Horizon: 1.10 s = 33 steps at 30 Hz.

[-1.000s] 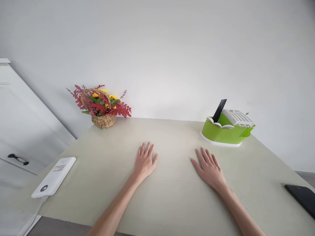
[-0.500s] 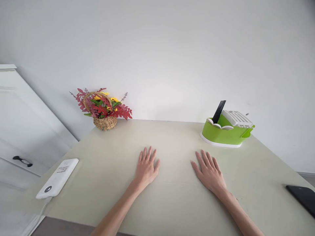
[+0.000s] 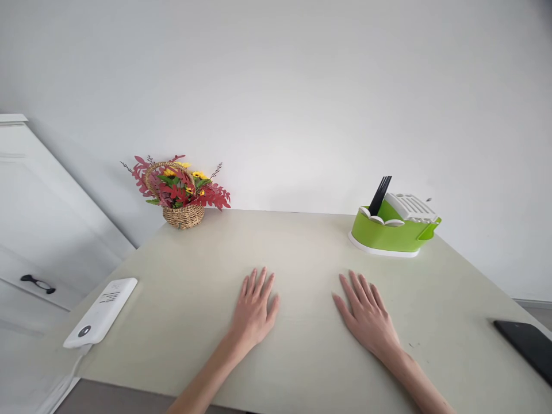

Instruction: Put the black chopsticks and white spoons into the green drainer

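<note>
My left hand [image 3: 254, 310] lies palm down on the pale table [image 3: 302, 368], fingers stretched out and thumb apart, holding nothing. To its right, my right hand [image 3: 366, 313] rests flat on the same surface with its fingers spread, also holding nothing. A green and white knife-and-utensil holder [image 3: 383, 233] stands beyond my right hand, with several black sticks like chopsticks [image 3: 380, 195] leaning in its open part. Further back on the left is a wicker basket [image 3: 183, 217] filled with red leaves and yellow flowers [image 3: 176, 184].
At the left edge lies a white power bank [image 3: 101, 313] with a cable [image 3: 71, 374] running off the table. A black phone [image 3: 526, 345] is at the right edge. A white cabinet [image 3: 43, 230] with a dark handle stands left; a plain wall is behind.
Both hands have drawn slightly back toward me, staying flat on the table. The view has shifted a little, so the holder and phone appear slightly further left.
</note>
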Available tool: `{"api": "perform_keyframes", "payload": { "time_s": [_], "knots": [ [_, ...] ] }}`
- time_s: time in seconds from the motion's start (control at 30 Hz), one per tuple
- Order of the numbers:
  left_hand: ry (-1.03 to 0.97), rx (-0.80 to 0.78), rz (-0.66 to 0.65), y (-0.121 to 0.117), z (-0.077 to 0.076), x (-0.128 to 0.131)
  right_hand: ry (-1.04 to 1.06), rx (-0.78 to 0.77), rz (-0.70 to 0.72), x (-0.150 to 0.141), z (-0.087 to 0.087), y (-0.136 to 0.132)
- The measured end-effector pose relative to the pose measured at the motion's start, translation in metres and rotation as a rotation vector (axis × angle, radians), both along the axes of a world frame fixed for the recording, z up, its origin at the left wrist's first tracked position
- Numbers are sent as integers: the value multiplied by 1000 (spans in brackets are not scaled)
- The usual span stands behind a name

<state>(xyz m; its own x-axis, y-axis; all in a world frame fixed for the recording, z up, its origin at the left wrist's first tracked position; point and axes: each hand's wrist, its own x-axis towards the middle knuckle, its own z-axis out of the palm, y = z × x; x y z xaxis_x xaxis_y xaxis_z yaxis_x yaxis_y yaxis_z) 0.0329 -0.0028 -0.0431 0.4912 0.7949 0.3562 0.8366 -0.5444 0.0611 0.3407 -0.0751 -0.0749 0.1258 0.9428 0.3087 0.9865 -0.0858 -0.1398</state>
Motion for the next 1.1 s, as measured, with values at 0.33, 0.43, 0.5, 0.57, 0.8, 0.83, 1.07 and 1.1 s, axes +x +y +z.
{"api": "perform_keyframes", "payload": {
  "time_s": [0.33, 0.43, 0.5, 0.57, 0.8, 0.83, 1.07, 1.1],
  "knots": [
    [18, 3, -22, -22, 3, -10, 28, 16, 28, -11, 3, -23],
    [32, 7, -24, -27, 4, -11, 42, 8, 35, -15, 6, -31],
    [32, 16, -32, -32, 5, -12, 34, 12, 34, -19, 8, -37],
    [28, 26, -33, -38, 6, -12, 18, 26, 34, -22, 8, -42],
    [55, 44, -18, -59, 14, -13, -10, 109, 67, -29, 6, -55],
    [58, 46, -18, -60, 15, -13, -12, 115, 71, -29, 6, -56],
    [73, 77, -12, -66, 15, -12, -35, 140, 46, -37, 8, -62],
    [73, 83, -10, -67, 15, -12, -38, 142, 42, -38, 8, -63]
  ]
}}
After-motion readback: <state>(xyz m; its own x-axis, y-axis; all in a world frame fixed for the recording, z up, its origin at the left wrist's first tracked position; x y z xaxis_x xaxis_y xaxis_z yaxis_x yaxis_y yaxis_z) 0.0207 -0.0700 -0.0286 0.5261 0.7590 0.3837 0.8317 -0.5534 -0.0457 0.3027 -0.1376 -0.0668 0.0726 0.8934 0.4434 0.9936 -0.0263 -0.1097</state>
